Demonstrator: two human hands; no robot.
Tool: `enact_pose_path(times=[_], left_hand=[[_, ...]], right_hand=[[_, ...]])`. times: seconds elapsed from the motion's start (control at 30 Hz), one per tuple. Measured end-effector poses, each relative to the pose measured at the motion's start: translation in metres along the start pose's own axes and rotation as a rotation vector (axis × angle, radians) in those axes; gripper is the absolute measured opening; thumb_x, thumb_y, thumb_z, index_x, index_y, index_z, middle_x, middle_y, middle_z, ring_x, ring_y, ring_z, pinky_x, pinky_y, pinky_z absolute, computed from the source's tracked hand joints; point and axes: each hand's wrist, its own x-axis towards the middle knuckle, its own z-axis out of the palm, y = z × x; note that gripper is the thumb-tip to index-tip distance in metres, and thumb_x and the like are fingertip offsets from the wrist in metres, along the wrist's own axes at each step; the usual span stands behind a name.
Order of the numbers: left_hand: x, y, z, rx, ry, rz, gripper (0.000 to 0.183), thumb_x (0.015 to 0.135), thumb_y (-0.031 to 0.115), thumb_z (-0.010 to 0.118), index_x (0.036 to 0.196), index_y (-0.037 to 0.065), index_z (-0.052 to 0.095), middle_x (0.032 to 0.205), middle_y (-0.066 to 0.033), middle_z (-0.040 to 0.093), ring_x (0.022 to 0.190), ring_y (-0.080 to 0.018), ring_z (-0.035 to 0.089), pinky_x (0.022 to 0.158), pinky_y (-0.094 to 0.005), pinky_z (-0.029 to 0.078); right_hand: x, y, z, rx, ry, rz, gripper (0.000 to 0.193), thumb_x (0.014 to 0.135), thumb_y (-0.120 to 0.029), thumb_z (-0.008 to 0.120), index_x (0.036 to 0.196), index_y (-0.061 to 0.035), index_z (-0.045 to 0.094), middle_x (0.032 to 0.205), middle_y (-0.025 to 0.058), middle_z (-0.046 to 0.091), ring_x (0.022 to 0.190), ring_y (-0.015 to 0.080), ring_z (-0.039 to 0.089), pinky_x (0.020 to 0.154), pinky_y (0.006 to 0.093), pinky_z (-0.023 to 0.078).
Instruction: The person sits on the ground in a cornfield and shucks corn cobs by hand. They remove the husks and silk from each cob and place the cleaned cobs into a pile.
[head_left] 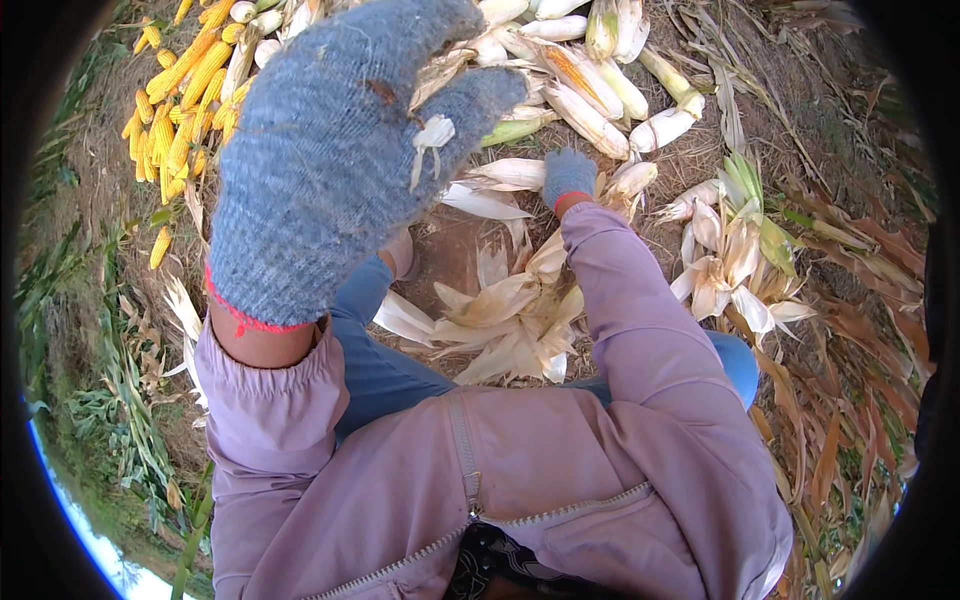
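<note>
Close under the camera: the left hand (345, 150), in a blue-grey knitted glove with a red cuff edge, raised above the ground.
Left fingers: together and curved to the right, the thumb apart from them, husks on the ground visible through the gap; a white scrap (432, 140) clings near the thumb.
Right hand (569, 178): much lower, near the ground, in a matching glove, arm stretched forward.
Right fingers: seen from behind; cannot tell whether they are clamped or loose.
Corn at the right glove: a husk-covered ear (508, 174) lying just left of it, apparently touching.
Upper left: a heap of bare yellow corncobs (180, 110), with one single cob (159, 247) apart, nearer the body.
Top centre: a spread of ears in pale husks (590, 95), one split to show orange kernels.
Between the legs: a clump of stripped husks (500, 320) on brown soil (440, 250).
Right side: another husk cluster (740, 255), partly green, near dry brown leaves (850, 350).
Clothing: mauve zipped jacket (390, 490) and blue jeans (390, 365).
</note>
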Motion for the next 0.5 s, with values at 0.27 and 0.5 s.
enact_pose_path(times=[0.27,0.5], left_hand=[[-0.008,0.005,0.001,0.076,0.051,0.016,0.037,0.087,0.025,0.078,0.115,0.003,0.069,0.107,-0.0139,0.072,0.1,-0.0235,0.069,0.088,-0.0336,0.052],[-0.031,0.015,-0.009,0.154,0.185,0.061,0.038,0.089,0.032,0.074,0.114,0.004,0.069,0.106,-0.015,0.072,0.097,-0.0276,0.07,0.086,-0.036,0.053]], right_hand=[[-0.056,-0.016,-0.019,0.436,-0.215,-0.025,0.061,0.068,-0.04,0.082,0.117,-0.0073,0.064,0.111,0.0167,0.068,0.1,0.0349,0.067,0.089,0.0469,0.052],[-0.075,-0.026,-0.015,1.608,-0.74,-0.011,0.056,0.082,-0.044,0.075,0.125,-0.0094,0.065,0.11,0.0079,0.07,0.095,0.0225,0.064,0.085,0.0346,0.05]])
